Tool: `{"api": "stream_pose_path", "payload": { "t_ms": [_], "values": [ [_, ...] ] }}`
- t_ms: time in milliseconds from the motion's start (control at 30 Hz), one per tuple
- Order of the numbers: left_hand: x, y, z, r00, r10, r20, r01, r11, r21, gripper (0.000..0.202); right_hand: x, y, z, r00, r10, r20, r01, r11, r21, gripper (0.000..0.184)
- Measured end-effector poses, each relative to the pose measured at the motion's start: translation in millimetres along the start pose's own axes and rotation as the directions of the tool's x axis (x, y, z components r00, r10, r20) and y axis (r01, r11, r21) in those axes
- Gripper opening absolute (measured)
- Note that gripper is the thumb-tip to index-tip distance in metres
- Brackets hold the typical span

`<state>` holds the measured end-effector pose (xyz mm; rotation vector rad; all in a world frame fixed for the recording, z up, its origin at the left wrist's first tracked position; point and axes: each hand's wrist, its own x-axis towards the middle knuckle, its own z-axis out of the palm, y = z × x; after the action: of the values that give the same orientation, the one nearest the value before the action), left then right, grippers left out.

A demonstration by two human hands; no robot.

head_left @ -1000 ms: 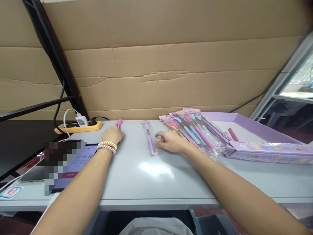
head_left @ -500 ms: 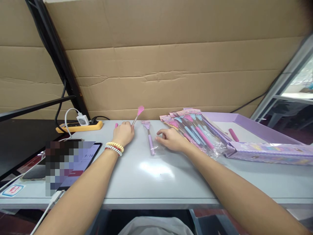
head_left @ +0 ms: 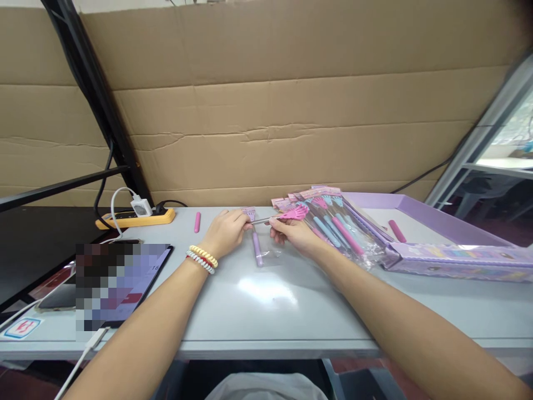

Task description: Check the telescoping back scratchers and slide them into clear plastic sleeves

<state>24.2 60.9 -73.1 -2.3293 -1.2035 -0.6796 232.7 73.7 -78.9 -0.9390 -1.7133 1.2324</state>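
Observation:
A back scratcher (head_left: 295,213) with a pink hand-shaped head and a thin metal rod lies level between my hands. My left hand (head_left: 227,232), with coiled bands at the wrist, is closed on the rod's left end. My right hand (head_left: 289,230) pinches the rod close to the pink head. Beneath them on the table is a purple back scratcher (head_left: 257,247) in a clear bag, partly covered by the rod and my fingers. Several bagged back scratchers (head_left: 333,222) in pink and blue are piled just right of my right hand. A loose pink handle (head_left: 197,222) lies left of my left hand.
A shallow purple box (head_left: 453,261) sits at the right, with a pink handle (head_left: 397,230) inside. At the left are a tablet (head_left: 145,283), a phone (head_left: 58,297) and a yellow power strip (head_left: 162,215) with cables. Cardboard (head_left: 270,111) stands behind the table.
My left hand has moved right with the pink back scratcher, turning it from upright to level. My right hand has closed on it near the head. The loose pink handle is now uncovered.

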Motion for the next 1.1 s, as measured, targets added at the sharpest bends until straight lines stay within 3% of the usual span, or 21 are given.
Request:
{"api": "stream_pose_path", "payload": {
  "t_ms": [200, 267, 333, 467, 600, 667, 700, 1100],
  "values": [
    [1, 11, -9.4, 1.000, 0.016, 0.019, -0.014, 0.998, -0.060, 0.035, 1, -1, 0, 1.000, 0.000, 0.007, -0.001, 0.990, 0.143, 0.050],
    [2, 11, -11.3, 0.998, -0.058, -0.018, 0.056, 0.992, -0.117, 0.037, 2, -3, -1, 1.000, 0.013, -0.022, -0.008, 0.977, 0.213, 0.049],
    [1, 5, -11.8, 0.971, -0.231, -0.067, 0.223, 0.968, -0.111, 0.036, 3, -4, -1, 0.996, 0.035, -0.087, -0.010, 0.961, 0.275, 0.046],
    [-5, -21, -7.7, 0.822, -0.565, -0.063, 0.568, 0.812, 0.133, 0.036, 5, -5, -5, 0.980, 0.085, -0.181, -0.016, 0.936, 0.352, 0.032],
    [-14, -39, -1.8, 0.648, -0.748, 0.141, 0.685, 0.654, 0.320, 0.041, 6, -4, -7, 0.977, 0.114, -0.183, -0.029, 0.910, 0.414, 0.022],
    [-15, -41, -0.4, 0.557, -0.791, 0.252, 0.711, 0.611, 0.347, 0.044, 5, -5, -7, 0.977, 0.116, -0.177, -0.031, 0.906, 0.422, 0.021],
    [-15, -41, -0.4, 0.533, -0.795, 0.290, 0.712, 0.607, 0.352, 0.044, 5, -5, -8, 0.978, 0.113, -0.174, -0.031, 0.907, 0.419, 0.021],
    [-12, -40, -4.7, 0.523, -0.808, 0.270, 0.745, 0.587, 0.316, 0.036, 1, -12, -7, 0.978, 0.154, -0.138, -0.085, 0.908, 0.409, 0.024]
  ]
}}
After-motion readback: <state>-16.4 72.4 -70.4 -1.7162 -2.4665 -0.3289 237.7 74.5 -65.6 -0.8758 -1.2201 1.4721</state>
